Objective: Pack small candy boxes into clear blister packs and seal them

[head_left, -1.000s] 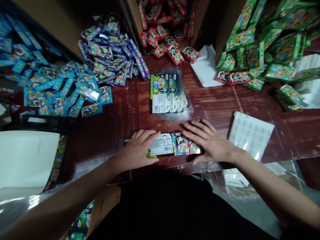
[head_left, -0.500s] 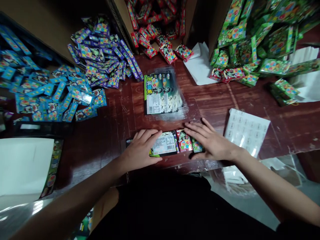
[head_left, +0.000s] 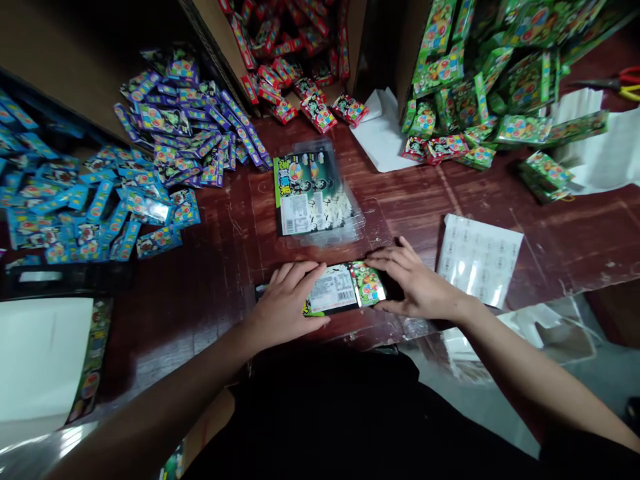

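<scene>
My left hand (head_left: 287,303) lies over the left part of a black printed card with a white label (head_left: 333,291), its thumb and fingers closed on the card. Against the card's right end sits a green packet (head_left: 369,283). My right hand (head_left: 407,277) grips that packet's right side between fingers and thumb. A sliver of red shows between packet and card. Behind the hands lies a stack of clear plastic trays with a printed card (head_left: 305,193).
Piles of blue packets (head_left: 105,207) and purple packets (head_left: 195,127) lie at the left. Red packets (head_left: 317,110) spill from a cardboard box, with green packets (head_left: 525,87) at the right. A sticker sheet (head_left: 480,260) lies right of my right hand; scissors (head_left: 627,83) are far right.
The green packet has moved left against the card, and the red packet beside it is now almost out of sight. My right hand followed it slightly left. The whole view has shifted.
</scene>
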A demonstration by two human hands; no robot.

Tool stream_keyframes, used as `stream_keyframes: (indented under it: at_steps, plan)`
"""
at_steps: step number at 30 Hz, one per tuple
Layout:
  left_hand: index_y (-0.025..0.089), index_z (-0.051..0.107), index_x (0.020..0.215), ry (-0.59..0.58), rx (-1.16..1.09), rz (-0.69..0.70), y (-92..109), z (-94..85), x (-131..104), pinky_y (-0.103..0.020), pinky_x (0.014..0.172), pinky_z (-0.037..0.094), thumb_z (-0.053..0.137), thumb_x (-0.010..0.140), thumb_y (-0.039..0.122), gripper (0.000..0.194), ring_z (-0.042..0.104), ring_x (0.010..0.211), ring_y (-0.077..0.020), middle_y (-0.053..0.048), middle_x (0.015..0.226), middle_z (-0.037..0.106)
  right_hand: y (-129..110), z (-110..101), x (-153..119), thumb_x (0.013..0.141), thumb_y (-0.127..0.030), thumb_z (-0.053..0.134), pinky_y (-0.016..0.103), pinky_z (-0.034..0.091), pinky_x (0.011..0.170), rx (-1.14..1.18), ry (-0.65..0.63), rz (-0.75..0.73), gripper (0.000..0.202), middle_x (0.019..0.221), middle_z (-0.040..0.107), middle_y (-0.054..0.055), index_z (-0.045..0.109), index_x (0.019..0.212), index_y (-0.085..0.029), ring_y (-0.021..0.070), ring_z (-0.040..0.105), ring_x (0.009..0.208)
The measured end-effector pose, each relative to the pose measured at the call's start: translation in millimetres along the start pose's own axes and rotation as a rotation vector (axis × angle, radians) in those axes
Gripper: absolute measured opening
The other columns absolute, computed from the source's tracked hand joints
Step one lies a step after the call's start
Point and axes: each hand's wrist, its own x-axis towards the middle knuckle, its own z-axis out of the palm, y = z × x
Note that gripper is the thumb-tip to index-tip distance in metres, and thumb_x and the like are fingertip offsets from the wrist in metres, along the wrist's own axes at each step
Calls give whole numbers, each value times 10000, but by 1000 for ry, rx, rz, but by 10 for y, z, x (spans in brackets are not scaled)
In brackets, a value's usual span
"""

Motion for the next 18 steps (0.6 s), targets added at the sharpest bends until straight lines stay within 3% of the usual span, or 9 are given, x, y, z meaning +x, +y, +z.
stream_keyframes:
  at_steps: [4,8,13,16,18]
  plan:
    - [237,374,1502,-6,-9,13,62,-2,76,-515,1084,378,798,729,441,906,468,1243,-351,-115,1402,506,48,-24,66,826,-527,756,693,107,1218,59,-14,-53,798,1464,558,145,429,1496,-241,325,500,1370]
    - [270,353,1510,-6,-69,9,139,-34,169,-515,1097,377,782,743,410,889,467,1261,-338,-96,1423,493,135,-176,119,823,-542,759,664,114,1232,127,-46,-68,796,1455,574,131,437,1493,-257,297,525,1357]
    - [296,370,1497,87,-118,-45,271,-53,339,-539,1091,399,811,712,391,907,468,1258,-348,-88,1393,508,198,-342,188,770,-568,795,645,190,1230,195,17,-88,836,1445,576,131,464,1479,-273,314,514,1370]
    - [287,336,1509,217,-144,-174,390,-45,434,-587,1103,393,807,728,405,919,459,1281,-368,-112,1397,491,115,-327,183,787,-539,794,606,307,1206,271,122,27,893,1549,458,141,377,1536,-287,334,416,1449]
    - [268,283,1536,286,-218,-273,477,-29,497,-601,1120,390,819,724,462,992,441,1323,-380,-140,1420,450,21,-241,174,832,-515,765,535,471,1113,444,261,185,867,1520,474,141,321,1545,-301,312,519,1365]
